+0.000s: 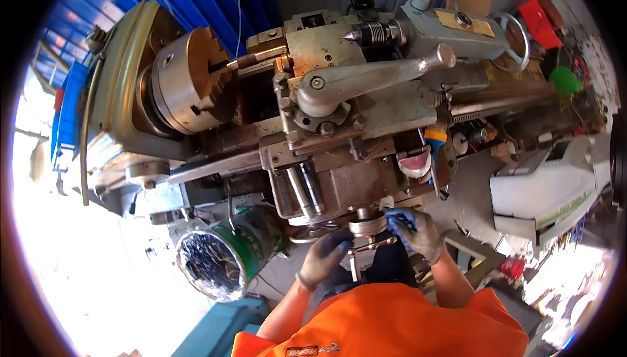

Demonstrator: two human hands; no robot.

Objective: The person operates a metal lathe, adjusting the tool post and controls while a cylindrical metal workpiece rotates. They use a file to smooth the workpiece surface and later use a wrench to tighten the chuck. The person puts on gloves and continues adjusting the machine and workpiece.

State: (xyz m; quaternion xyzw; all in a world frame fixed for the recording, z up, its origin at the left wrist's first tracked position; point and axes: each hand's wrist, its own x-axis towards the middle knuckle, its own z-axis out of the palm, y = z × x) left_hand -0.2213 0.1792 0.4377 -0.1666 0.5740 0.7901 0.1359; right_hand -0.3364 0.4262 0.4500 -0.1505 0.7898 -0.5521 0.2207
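Both my hands wear light work gloves with blue fingers, low in the middle before a metal lathe. My left hand (324, 258) is closed, its fingertips against the left end of a ball-ended crank handle (372, 246). Behind the crank sits a round metal dial (368, 226) on the carriage front. My right hand (418, 233) is at the dial's right side with its fingers curled; what they hold, if anything, is hidden. Above the hands are the carriage apron (356, 187) and the tool post with its long clamping lever (379, 82).
At left stands the three-jaw chuck (186, 82), a rod-like piece (258, 56) near its jaws. The tailstock (450, 30) with a pointed centre (366, 33) is far right. A green bucket (245, 252) of metal shavings stands left of my hands. Two metal bars (305, 190) lie on the apron.
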